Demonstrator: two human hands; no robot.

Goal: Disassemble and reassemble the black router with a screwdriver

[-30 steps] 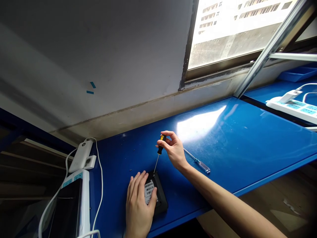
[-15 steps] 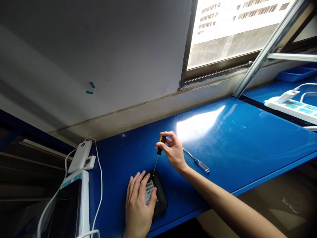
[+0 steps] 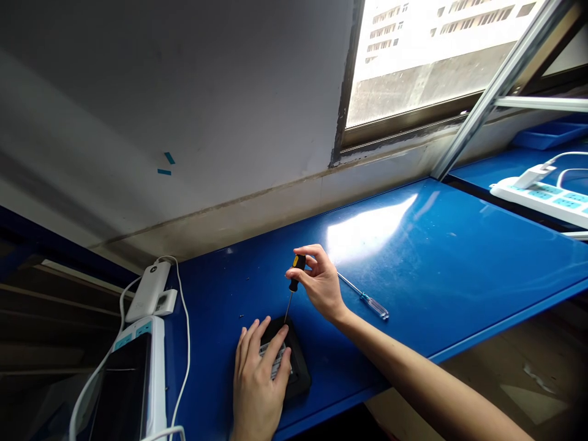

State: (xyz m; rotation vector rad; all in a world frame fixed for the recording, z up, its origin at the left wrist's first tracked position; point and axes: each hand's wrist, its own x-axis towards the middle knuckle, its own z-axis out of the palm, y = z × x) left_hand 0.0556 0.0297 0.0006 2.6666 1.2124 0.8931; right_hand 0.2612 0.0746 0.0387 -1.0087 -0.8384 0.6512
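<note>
My right hand (image 3: 325,286) pinches the black and yellow handle of a small screwdriver (image 3: 293,285). The shaft points down, slightly tilted, and its tip meets the far end of a flat black device (image 3: 301,370) with a barcode label. Spread over that device, my left hand (image 3: 260,381) lies with fingers apart, its index fingertip close to the screwdriver tip and partly covering the label. Whether a screw sits under the tip is hidden. Two tiny dark pieces, apparently screws (image 3: 241,316), lie on the table left of the tool.
On the blue table (image 3: 459,263), a clear-handled screwdriver (image 3: 374,305) lies right of my right hand. To the left are a power bank (image 3: 149,291), a white cable (image 3: 187,331), and a dark phone-like slab (image 3: 124,386) on a power strip. Another power strip (image 3: 546,199) is far right.
My left index finger has stretched right toward the screwdriver tip, covering more of the label. My right hand and the screwdriver have shifted slightly left, the tool a little more upright.
</note>
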